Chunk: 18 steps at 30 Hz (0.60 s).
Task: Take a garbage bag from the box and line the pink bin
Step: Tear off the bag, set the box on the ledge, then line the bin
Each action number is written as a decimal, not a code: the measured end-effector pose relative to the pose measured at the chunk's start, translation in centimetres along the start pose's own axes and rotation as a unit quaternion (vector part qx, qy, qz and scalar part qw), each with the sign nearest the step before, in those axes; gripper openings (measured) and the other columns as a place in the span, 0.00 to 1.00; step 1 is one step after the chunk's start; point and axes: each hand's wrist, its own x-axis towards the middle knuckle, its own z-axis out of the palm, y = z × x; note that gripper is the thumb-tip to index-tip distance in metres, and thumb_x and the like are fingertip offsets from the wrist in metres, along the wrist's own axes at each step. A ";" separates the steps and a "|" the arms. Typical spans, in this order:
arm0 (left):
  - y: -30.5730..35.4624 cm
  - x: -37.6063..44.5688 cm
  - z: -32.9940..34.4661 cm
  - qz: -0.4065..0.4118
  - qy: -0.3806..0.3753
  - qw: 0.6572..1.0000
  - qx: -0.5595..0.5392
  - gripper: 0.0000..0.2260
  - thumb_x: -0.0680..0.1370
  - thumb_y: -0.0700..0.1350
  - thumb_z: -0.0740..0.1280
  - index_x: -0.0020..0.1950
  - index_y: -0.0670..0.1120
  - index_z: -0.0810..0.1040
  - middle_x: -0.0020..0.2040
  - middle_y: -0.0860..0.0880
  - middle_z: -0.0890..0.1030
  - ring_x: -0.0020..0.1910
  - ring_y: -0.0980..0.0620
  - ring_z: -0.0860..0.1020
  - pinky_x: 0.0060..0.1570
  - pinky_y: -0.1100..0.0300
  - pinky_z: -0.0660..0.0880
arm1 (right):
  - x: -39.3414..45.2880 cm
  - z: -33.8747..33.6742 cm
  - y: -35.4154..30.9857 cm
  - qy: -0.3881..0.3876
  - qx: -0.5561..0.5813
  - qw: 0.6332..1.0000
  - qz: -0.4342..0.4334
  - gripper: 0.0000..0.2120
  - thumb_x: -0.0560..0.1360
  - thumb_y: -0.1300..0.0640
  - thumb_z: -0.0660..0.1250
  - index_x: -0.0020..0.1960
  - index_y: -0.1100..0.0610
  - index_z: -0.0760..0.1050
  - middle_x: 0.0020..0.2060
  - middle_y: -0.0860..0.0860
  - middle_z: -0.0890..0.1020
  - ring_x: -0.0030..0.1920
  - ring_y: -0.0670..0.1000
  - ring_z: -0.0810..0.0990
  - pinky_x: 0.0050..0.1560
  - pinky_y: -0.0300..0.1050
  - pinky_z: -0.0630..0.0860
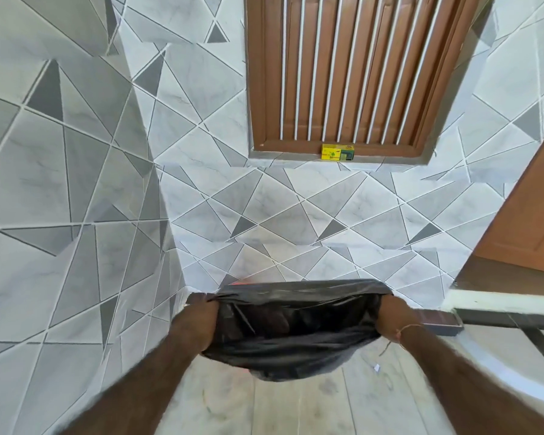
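A black garbage bag (296,328) is stretched wide open low in the head view, near the foot of the tiled wall. My left hand (198,321) grips its left edge and my right hand (393,315) grips its right edge, pulling the mouth apart. The bag covers the pink bin almost wholly; only a thin reddish sliver (242,282) shows above the bag's far edge. A small yellow and green box (337,151) stands on the window sill above.
Grey patterned tiled walls meet in a corner at the left. A brown barred window (352,70) is set in the far wall. A brown door (534,208) and a white step (500,301) are at the right. Pale floor tiles lie below.
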 end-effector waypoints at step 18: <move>-0.5 1.7 2.1 -0.061 0.084 0.987 -0.126 0.14 0.76 0.52 0.64 0.59 0.48 0.74 0.58 0.47 0.79 0.56 0.45 0.79 0.58 0.52 0.75 | -0.9 0.6 -1.0 0.003 0.089 0.996 -0.031 0.09 0.69 0.59 0.63 0.49 0.59 0.75 0.53 0.59 0.82 0.54 0.60 0.80 0.49 0.44 0.73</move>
